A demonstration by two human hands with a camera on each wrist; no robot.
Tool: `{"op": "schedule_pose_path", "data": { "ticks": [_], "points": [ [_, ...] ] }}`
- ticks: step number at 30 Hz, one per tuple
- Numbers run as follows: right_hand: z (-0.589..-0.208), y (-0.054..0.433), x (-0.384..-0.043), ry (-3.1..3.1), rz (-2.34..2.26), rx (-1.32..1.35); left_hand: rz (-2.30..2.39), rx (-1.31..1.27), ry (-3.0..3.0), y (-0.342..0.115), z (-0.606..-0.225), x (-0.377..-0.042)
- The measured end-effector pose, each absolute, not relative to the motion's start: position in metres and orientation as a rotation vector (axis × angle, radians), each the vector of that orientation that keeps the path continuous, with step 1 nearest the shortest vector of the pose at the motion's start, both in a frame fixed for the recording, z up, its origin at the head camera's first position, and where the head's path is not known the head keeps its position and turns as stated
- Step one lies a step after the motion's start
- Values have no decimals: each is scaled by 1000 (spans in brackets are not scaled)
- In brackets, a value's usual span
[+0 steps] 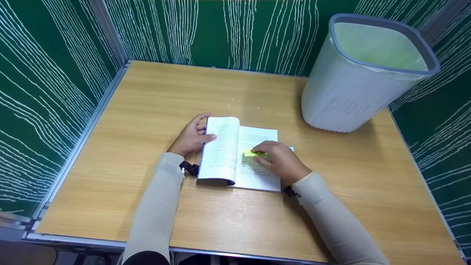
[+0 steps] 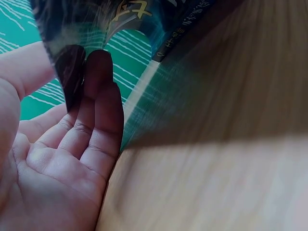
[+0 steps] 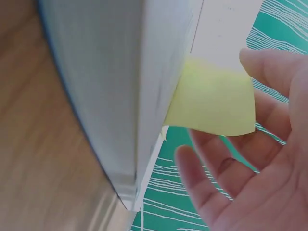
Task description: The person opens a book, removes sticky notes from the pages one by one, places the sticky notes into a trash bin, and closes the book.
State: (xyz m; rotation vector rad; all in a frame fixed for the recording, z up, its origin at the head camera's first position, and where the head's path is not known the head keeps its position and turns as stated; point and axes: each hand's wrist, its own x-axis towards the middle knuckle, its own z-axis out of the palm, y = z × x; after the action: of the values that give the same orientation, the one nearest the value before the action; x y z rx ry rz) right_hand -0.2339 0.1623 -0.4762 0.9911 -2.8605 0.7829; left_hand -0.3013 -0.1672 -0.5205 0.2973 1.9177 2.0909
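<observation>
Yellow, curved, one note met one book. Left grip clasped book's edge; right grip, half-curled: hold on note indeterminable.

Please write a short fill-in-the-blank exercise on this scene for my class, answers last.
The small rectangular paper note is coloured ____.
The person's ____ hand grips the outer edge of the open, white-paged, blue-covered book.
In the head view, the tall, grey-rimmed white plastic bin stands at the far ____ corner of the brown wooden table.
Missing words: yellow; left; right.
</observation>
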Motion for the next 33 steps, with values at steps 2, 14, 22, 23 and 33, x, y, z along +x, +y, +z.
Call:
{"op": "schedule_pose_path", "data": {
  "ticks": [2,14,22,23,33],
  "points": [
    [-475,163,-235,-2837,793,970,2090,297,1918,-167,-521,-302],
    [-466,173,-241,-2798,728,884,2100,283,1905,-166,-521,-302],
    [-454,179,-243,-2795,755,854,2107,297,1913,-165,-520,-303],
    [-453,180,-244,-2794,756,851,2109,303,1916,-165,-520,-302],
    [-441,190,-248,-2740,797,872,2089,308,1971,-163,-520,-299]
  ]
}}
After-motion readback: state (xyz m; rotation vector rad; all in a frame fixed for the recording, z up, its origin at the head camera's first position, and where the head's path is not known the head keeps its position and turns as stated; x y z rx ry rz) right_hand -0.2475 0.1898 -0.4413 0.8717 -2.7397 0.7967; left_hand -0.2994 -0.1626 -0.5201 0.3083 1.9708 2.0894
